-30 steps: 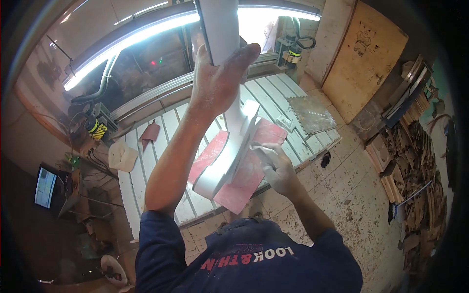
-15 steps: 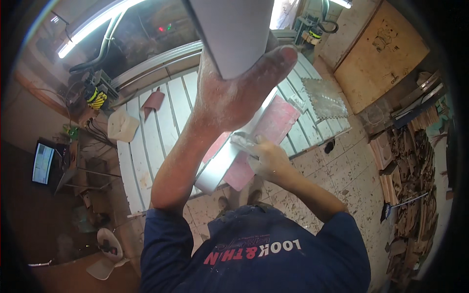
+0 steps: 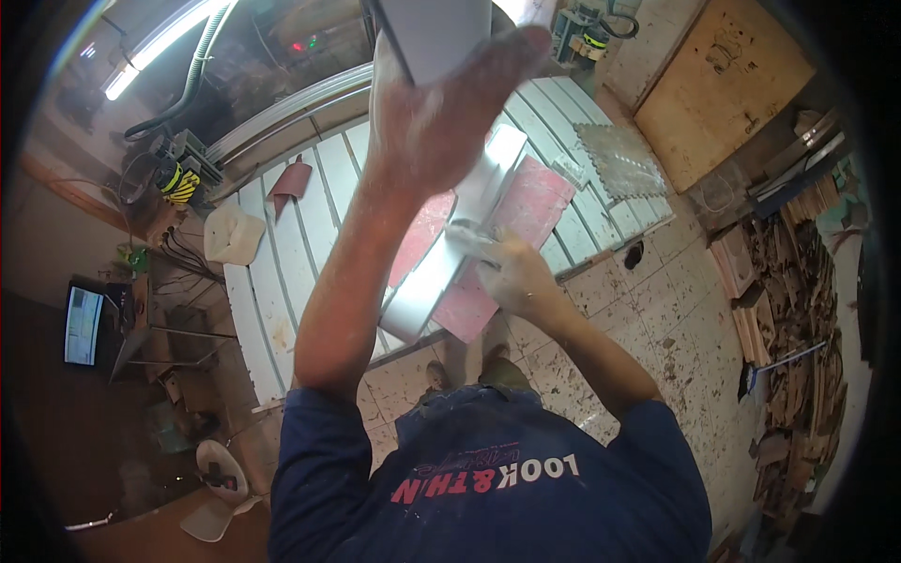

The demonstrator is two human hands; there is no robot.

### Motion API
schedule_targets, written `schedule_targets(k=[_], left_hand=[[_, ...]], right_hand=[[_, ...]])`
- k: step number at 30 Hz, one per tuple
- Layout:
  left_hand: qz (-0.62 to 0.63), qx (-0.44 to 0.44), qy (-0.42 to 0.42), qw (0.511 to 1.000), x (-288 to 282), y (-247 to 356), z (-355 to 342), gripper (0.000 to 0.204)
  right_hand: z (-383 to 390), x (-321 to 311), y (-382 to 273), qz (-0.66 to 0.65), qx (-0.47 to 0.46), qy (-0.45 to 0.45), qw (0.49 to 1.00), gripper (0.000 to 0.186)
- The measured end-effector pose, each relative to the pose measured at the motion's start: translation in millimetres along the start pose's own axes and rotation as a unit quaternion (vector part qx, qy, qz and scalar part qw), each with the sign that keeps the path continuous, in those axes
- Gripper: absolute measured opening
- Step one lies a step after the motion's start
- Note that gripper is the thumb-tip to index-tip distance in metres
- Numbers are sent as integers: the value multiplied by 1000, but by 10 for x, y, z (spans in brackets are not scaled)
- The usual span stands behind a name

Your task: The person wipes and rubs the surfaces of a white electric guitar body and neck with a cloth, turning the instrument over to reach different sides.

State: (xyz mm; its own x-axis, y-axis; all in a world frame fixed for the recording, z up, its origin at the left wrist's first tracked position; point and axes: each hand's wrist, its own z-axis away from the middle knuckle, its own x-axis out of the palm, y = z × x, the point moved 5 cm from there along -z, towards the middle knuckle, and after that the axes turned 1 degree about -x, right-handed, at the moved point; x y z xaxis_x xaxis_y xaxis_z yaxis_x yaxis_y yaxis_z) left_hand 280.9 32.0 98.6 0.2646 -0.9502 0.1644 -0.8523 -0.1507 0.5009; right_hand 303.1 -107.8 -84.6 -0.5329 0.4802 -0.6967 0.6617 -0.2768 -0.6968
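Close in front of me, my left hand is raised, dusty and slightly blurred. It grips a flat grey-white slab with a dark edge, cut off by the top of the picture; its kind cannot be made out. Lower down, my right hand is closed round a small dusty grey pad. That pad rests on a long glossy white panel, which lies slantwise across pink sheets on the table. My left hand and forearm hide part of the table behind them.
The white slatted table also bears a curled reddish-brown sheet, a white cap-like item and a grey serrated plate. A monitor stands left. Scrap wood pieces are heaped right; debris litters the tiled floor.
My left hand and the slab have moved up in the picture, uncovering more of the white panel. My right hand has shifted slightly upward, with the pad still on the panel.
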Motion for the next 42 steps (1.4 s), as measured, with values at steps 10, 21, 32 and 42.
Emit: schedule_targets(k=[10,21,32,42], left_hand=[[24,-85,8,996,-106,-195,-30,15],[73,-141,3,987,72,-142,22,12],[16,-169,21,985,242,-113,-67,16],[-75,-126,-74,986,365,-41,-90,30]], right_hand=[[174,228,-237,-90,-1,-33,995,54],[55,142,199,11,-149,94,984,61],[524,-178,-670,-32,-157,79,984,59],[480,-172,-949,122,-150,-29,981,46]])
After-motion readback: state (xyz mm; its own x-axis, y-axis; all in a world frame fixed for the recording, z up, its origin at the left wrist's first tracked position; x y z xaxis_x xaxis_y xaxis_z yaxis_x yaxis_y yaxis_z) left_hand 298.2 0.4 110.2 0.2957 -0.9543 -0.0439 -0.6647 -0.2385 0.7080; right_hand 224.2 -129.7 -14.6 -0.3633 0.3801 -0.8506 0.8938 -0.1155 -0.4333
